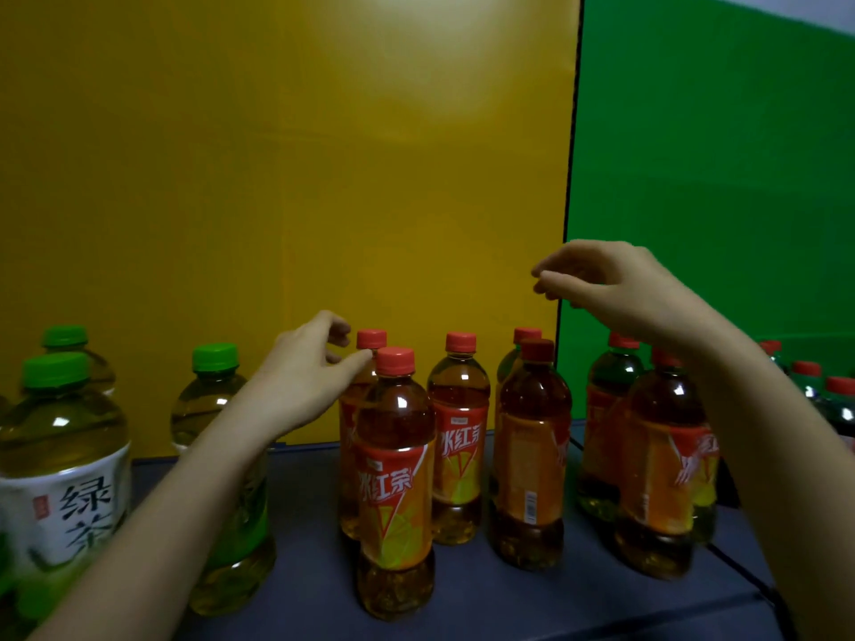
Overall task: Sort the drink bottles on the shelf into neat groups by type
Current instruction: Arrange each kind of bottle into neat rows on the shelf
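Red-capped bottles (395,478) near loose, empty fingers (555,279) — left hand (300,372) beside a cap (371,339), right hand (620,289) higher

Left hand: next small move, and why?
Likely close the left hand on the red cap of the rear-left red tea bottle: its fingers curl right beside that cap without clamping it, while the right hand hovers empty above the group.

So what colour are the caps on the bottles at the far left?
Green caps, clearest in the head view.
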Action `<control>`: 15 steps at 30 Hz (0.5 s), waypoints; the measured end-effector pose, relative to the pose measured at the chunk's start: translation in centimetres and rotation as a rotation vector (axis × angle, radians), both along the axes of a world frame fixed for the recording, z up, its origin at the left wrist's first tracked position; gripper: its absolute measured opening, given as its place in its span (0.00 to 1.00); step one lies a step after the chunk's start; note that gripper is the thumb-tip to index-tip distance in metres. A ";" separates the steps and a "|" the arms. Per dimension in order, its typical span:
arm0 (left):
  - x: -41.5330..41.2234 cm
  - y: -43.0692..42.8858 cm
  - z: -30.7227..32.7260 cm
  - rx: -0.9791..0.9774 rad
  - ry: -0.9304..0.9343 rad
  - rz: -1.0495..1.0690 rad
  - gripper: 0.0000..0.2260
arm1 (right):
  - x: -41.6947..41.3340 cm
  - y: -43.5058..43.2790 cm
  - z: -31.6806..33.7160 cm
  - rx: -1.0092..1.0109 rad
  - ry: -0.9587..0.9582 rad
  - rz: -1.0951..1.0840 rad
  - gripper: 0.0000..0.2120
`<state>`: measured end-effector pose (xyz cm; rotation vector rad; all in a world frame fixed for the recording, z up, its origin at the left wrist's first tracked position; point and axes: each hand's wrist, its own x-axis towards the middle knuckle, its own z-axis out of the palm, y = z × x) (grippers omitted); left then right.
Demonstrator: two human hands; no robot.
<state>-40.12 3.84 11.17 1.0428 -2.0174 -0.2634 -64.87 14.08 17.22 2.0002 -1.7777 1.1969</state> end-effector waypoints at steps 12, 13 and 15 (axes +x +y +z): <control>6.4 5.4 -5.0 -0.444 -0.036 0.208 0.10 | 4.3 4.2 -8.6 -0.079 -0.063 0.102 0.13; 7.2 5.6 -5.3 -0.443 -0.041 0.218 0.10 | 5.0 4.1 -9.0 -0.078 -0.067 0.120 0.13; 8.9 6.0 -5.9 -0.444 -0.057 0.239 0.06 | 6.8 3.9 -9.6 -0.073 -0.060 0.154 0.12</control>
